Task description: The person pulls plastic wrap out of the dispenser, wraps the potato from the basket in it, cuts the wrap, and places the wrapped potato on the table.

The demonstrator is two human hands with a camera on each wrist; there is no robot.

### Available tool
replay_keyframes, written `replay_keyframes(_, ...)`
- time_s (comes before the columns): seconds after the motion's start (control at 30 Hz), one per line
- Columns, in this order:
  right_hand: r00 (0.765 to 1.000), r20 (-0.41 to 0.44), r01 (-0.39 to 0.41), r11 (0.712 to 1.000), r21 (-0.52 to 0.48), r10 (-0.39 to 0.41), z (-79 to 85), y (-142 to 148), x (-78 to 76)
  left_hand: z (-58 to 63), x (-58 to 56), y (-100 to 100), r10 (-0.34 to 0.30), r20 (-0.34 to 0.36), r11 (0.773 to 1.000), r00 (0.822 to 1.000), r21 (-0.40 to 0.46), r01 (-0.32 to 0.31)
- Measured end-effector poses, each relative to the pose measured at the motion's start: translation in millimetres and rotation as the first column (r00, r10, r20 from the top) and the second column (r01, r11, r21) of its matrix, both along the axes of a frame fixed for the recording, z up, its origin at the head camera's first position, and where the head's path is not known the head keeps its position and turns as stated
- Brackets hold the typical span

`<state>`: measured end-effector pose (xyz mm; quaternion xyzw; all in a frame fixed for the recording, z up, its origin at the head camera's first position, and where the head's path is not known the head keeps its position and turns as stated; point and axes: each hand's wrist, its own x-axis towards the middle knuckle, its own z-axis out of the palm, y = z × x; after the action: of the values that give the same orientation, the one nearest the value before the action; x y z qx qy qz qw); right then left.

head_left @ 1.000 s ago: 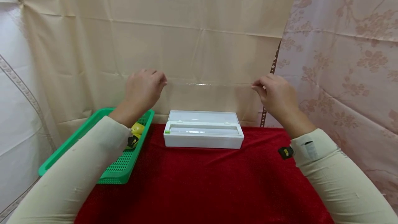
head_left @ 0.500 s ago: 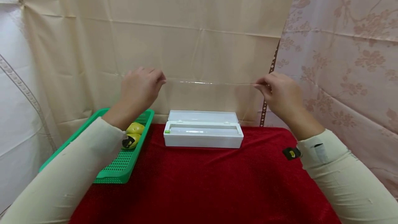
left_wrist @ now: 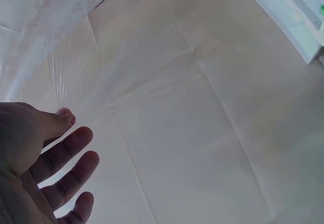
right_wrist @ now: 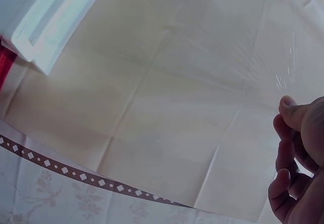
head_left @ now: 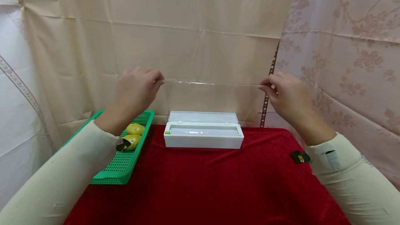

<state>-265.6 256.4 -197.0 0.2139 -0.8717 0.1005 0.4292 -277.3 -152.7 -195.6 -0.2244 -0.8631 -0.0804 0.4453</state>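
Note:
A clear sheet of plastic wrap (head_left: 197,83) stretches between both hands, above and behind a white wrap dispenser box (head_left: 203,141). My left hand (head_left: 137,88) pinches one corner between thumb and forefinger; in the left wrist view small creases fan out from the thumb tip (left_wrist: 65,112), the other fingers loosely bent. The opposite corner is pinched by my right hand (head_left: 289,94), with similar shiny creases at the thumb (right_wrist: 287,102) in the right wrist view. The dispenser's lid (head_left: 203,117) stands raised at the back, and a roll shows through its top opening.
On the left, partly behind the left forearm, stands a green plastic basket (head_left: 123,174) with yellow fruit (head_left: 135,129) in it. A red cloth (head_left: 206,183) covers the table. Beige curtain (head_left: 187,9) hangs behind, floral curtain (head_left: 353,61) at right.
Both hands have moved apart, the left one leftward and the right one rightward, drawing the wrap's top edge tauter. More of the yellow fruit shows beside the left sleeve.

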Motion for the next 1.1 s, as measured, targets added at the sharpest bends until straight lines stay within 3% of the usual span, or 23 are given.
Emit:
replay_keyframes(0.37,1.000,0.018,-0.004,1.000,0.007,0.004,1.4,0,17.5,1.6,18.2,-6,-0.041,-0.041,0.999,0.998,-0.024,0.040)
replay_keyframes(0.6,0.996,-0.074,-0.045,0.999,0.025,0.047,0.4,5,30.9,-2.6,32.1,-8,-0.100,-0.103,0.995,0.990,-0.032,0.097)
replay_keyframes(0.8,0.992,-0.110,-0.065,0.997,0.042,0.069,-0.6,7,43.6,-4.7,45.4,-9,-0.122,-0.129,0.992,0.984,-0.048,0.117)
replay_keyframes(1.1,0.975,-0.150,-0.152,0.985,0.084,0.163,-9.5,9,67.5,-14.7,69.6,-15,-0.194,-0.140,0.981,0.971,-0.053,0.189)
